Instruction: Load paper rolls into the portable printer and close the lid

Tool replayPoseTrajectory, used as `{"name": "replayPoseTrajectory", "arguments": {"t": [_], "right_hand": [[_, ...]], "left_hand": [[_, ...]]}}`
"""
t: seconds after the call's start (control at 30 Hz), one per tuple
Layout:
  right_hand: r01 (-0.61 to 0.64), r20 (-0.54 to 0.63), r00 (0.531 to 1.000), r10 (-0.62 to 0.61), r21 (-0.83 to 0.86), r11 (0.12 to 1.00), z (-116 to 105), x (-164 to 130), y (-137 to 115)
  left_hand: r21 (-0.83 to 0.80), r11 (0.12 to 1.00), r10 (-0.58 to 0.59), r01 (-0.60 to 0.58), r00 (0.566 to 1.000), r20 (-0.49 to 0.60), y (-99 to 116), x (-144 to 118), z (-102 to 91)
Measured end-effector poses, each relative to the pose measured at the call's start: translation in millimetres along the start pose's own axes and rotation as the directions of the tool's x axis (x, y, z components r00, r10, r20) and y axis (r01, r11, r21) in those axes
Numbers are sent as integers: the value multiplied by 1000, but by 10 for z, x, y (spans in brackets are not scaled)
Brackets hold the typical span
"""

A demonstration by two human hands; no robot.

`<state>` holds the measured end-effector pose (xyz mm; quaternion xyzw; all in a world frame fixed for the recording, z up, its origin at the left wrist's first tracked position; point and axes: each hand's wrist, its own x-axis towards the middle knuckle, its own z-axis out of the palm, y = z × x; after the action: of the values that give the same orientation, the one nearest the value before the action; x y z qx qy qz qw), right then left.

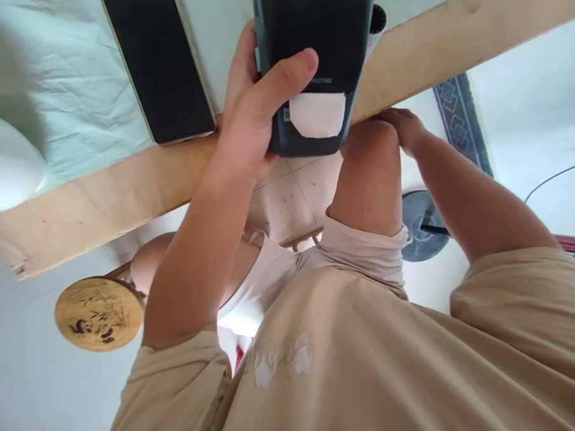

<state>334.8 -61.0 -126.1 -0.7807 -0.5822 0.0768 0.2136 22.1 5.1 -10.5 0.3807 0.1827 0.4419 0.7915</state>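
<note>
My left hand is closed around a dark, box-shaped handheld device, with the thumb lying across its face. A white patch sits near the device's lower end, beside small lettering too blurred to read. The device's top runs out of the picture. On my knee at the table's edge rests my right hand, holding nothing, its fingers laid over the knee and partly hidden. Left of the device, a black-screened phone lies on the pale green cloth.
A wooden table edge crosses the view. At the far left is a white rounded object. Behind the device shows a black-ended tube. A round panda-decorated stool and a black round base stand lower down.
</note>
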Motion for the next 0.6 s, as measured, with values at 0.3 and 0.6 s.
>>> {"name": "replayPoseTrajectory", "arguments": {"t": [0.3, 0.6], "right_hand": [[50, -25, 999, -48, 82, 995, -1603, -445, -1016], [601, -268, 763, -588, -43, 798, -1150, 283, -1854]], "left_hand": [[60, 997, 48, -51, 997, 56, -9, 28, -4], [63, 997, 36, -35, 999, -16, 60, 4, 111]]}}
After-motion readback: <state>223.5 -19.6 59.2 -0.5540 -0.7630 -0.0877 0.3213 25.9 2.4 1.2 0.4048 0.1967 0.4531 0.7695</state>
